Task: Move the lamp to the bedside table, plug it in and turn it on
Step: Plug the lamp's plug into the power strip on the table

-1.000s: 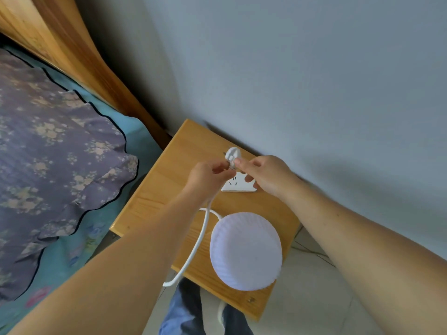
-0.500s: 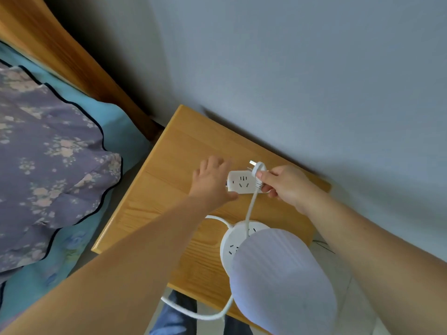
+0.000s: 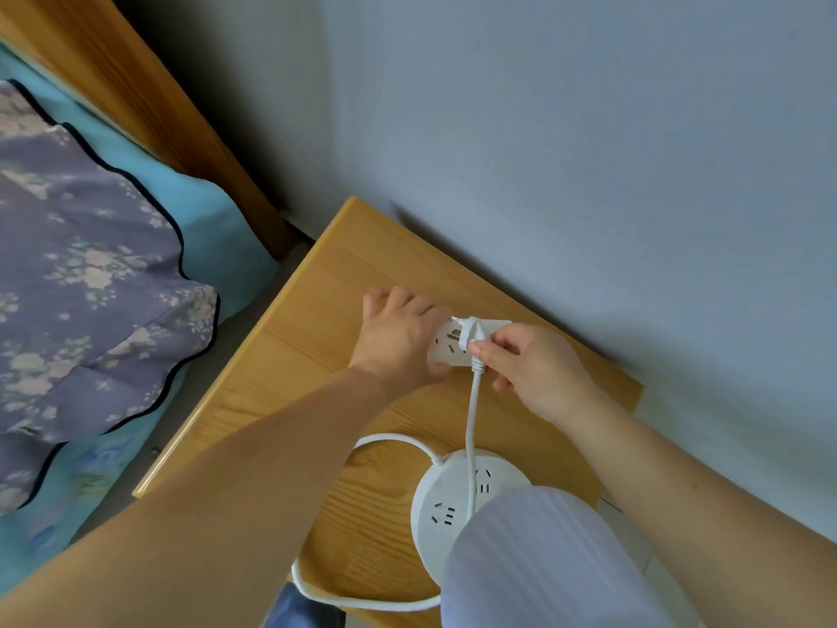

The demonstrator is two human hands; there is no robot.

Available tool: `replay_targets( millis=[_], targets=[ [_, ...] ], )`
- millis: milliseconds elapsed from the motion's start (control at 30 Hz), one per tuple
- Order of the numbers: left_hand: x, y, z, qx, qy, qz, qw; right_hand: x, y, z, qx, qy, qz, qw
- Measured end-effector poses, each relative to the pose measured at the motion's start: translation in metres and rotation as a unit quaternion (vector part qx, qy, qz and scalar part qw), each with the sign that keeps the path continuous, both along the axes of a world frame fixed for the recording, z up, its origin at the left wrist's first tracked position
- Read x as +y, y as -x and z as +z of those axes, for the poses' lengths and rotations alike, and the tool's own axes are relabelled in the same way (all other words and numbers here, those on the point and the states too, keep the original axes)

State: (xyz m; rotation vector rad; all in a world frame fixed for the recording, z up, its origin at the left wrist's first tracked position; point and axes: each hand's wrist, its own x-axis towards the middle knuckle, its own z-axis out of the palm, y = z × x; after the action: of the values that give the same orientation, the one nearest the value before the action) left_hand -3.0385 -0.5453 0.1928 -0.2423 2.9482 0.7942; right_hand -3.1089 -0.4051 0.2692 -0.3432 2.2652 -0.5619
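Observation:
The lamp stands on the wooden bedside table (image 3: pixel 317 355) at the near right, its white ribbed shade (image 3: pixel 543 564) over a round white base (image 3: pixel 446 500) with sockets in it. A white cord (image 3: pixel 471 428) runs from the base up to the plug (image 3: pixel 469 335). My right hand (image 3: pixel 530 369) pinches the plug and holds it against a small white power strip (image 3: pixel 446 344) lying by the wall. My left hand (image 3: pixel 398 337) grips the strip's left end. I cannot tell if the pins are in.
A grey wall (image 3: pixel 589 151) runs behind the table. To the left is a bed with a wooden headboard (image 3: pixel 149 106), a teal sheet (image 3: pixel 217 228) and a purple floral quilt (image 3: pixel 90 287). A second loop of white cable (image 3: pixel 344 600) hangs over the table's front edge.
My left hand let go of the plug and took hold of the power strip. My right hand brought the plug down onto the strip's sockets. The view tilted, showing the lamp base.

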Motion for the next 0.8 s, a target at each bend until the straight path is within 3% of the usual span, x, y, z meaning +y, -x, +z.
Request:
replay_targets(
  millis=[467,800],
  targets=[
    [-0.013,0.004,-0.003,-0.004,-0.066,0.073,0.995,-0.013,-0.003,-0.006,0.1,-0.033,0.015,0.994],
    [0.018,0.01,-0.001,-0.014,-0.057,0.097,0.994,0.006,-0.004,-0.008,0.167,-0.08,0.014,0.983]
  ],
)
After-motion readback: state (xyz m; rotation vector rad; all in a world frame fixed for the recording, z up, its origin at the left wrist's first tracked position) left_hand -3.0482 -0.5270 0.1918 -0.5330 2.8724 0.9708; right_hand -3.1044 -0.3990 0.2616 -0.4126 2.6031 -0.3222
